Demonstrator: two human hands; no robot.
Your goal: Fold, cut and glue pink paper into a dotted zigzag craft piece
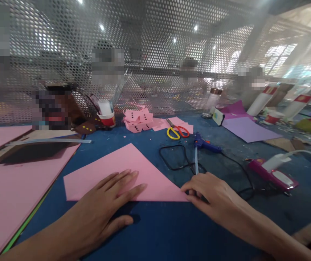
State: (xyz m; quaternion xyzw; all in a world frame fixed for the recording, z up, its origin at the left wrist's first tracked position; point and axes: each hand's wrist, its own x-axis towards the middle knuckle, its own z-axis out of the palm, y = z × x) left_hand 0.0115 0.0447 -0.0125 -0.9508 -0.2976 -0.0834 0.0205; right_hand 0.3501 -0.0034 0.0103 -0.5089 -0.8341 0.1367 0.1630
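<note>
A folded sheet of pink paper point(133, 163) lies on the blue tabletop point(144, 232), with its straight edge toward me and a peak at the far side. My left hand point(111, 195) rests flat over its middle, fingers spread. At the sheet's pointed right corner, my right hand point(209, 192) pinches the tip between thumb and fingers. Just beyond that hand, a blue glue gun point(207, 144) lies with a clear glue stick point(196, 159) in it and a black cord. Scissors point(177, 130) with yellow and red handles sit farther back.
Large pink sheets point(13, 195) are stacked at left under a dark card point(32, 152). Pink dotted paper pieces point(139, 119) and a cup point(107, 119) stand near the mesh screen point(155, 72). A magenta power strip point(275, 175) and purple paper point(250, 128) are at right.
</note>
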